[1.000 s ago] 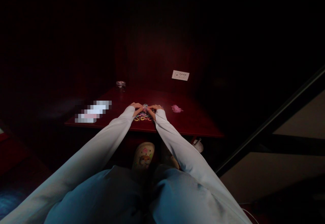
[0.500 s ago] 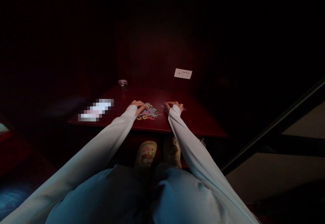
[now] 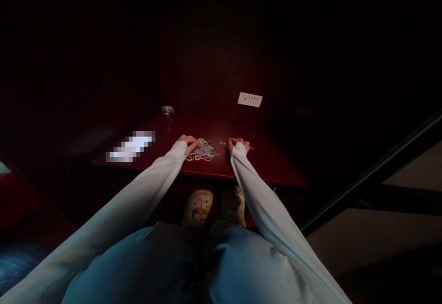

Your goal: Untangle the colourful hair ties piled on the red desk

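Note:
A small heap of coloured loops that look like hair ties, in yellow, pink, green and purple, lies near the table's front edge. My left hand rests at the heap's left side, fingers bent and tips pinched together at its upper edge; what they hold is too small to make out. Right of the heap is a separate purple hair tie. My right hand is just beyond it, its fingertips apart from that tie and nothing visible between thumb and forefinger. Purple strands show past the right hand's outer side.
On the dark red table, a blurred-out bright rectangle lies left and a clear lidded jar stands at the back left. A white socket plate is on the back wall. Below are my clogs.
My right hand has drawn slightly right, off the purple hair tie, which now lies uncovered on the table. My left hand has barely moved at the heap.

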`<state>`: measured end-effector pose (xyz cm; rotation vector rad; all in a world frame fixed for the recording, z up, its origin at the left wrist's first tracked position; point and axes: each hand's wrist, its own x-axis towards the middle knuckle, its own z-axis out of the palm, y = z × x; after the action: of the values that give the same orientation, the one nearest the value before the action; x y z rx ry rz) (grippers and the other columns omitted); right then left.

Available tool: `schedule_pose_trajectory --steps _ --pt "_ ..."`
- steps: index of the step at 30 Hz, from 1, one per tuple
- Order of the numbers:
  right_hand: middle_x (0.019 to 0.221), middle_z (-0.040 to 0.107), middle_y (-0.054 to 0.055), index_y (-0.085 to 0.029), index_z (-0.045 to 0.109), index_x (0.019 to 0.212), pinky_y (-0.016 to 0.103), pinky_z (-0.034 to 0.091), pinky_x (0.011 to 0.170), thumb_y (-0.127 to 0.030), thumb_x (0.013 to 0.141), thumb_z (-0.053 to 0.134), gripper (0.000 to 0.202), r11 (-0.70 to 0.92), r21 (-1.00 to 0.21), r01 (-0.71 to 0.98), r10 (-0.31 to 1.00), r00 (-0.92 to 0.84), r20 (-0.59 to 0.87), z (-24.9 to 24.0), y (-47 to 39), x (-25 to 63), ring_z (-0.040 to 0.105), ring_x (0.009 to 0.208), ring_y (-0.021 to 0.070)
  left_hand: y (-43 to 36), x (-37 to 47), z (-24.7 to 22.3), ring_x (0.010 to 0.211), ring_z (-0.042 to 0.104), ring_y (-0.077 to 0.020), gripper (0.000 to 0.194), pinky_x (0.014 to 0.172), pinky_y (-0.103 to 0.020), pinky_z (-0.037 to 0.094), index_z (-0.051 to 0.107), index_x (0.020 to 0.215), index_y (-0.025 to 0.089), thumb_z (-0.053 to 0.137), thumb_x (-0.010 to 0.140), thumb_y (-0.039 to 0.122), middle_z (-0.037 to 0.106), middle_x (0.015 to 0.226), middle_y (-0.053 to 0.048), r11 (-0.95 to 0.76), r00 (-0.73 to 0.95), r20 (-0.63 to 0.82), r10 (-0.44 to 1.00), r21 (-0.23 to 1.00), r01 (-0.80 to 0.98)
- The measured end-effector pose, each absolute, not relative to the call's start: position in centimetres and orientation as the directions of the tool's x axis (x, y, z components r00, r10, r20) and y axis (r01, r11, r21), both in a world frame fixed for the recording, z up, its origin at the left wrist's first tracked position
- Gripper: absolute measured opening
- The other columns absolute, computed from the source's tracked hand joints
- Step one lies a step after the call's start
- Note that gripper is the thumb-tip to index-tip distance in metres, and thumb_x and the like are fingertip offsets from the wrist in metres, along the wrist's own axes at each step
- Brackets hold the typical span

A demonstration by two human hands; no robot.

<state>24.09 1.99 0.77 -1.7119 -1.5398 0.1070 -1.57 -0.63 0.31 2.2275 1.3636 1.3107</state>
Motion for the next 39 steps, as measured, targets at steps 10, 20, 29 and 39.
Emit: schedule_pose_trajectory --steps 10,20,29,39 --pt "0.143 0.064 -0.001 -0.036 0.070 0.131 0.045 0.024 0.113 -0.042 0.103 0.048 0.036 0.501 -0.280 0.819 0.817 -0.341 0.465 1.4 1.0 21.6 0.041 0.130 0.0295 -0.1 -1.4 -0.2 0.095 0.059 -0.0244 0.038 0.096 -0.040 0.042 0.079 0.076 0.028 0.052 0.097 0.045 0.078 0.095 0.000 -0.522 0.133 0.584 0.801 0.572 0.633" --pt "0.123 0.076 0.000 -0.032 0.078 0.117 0.045 0.025 0.121 -0.044 0.108 0.038 0.043 0.398 -0.232 0.887 0.870 -0.285 0.402 2.1 0.5 21.4 0.045 0.139 0.0263 -0.3 -2.0 0.5 0.098 0.058 -0.0252 0.039 0.097 -0.040 0.041 0.079 0.078 0.026 0.050 0.094 0.047 0.078 0.098 -0.002 -0.487 0.200 0.496 0.845 0.558 0.672" --pt "0.131 0.072 0.005 -0.024 0.074 0.125 0.043 0.030 0.113 -0.041 0.109 0.034 0.046 0.340 -0.180 0.923 0.843 -0.215 0.492 2.6 -0.1 21.4 0.046 0.134 0.0289 -0.5 -2.0 0.8 0.096 0.058 -0.0250 0.041 0.096 -0.039 0.043 0.078 0.075 0.026 0.050 0.093 0.049 0.078 0.097 -0.002 -0.489 0.215 0.487 0.847 0.552 0.675" --pt "0.125 0.075 0.001 -0.031 0.078 0.118 0.044 0.025 0.118 -0.043 0.109 0.035 0.046 0.351 -0.169 0.921 0.881 -0.264 0.394 2.6 -0.2 21.3 0.045 0.138 0.0281 -0.7 -1.9 0.6 0.099 0.058 -0.0255 0.041 0.098 -0.039 0.043 0.078 0.077 0.027 0.049 0.093 0.049 0.078 0.096 -0.002 -0.484 0.194 0.498 0.845 0.559 0.673"
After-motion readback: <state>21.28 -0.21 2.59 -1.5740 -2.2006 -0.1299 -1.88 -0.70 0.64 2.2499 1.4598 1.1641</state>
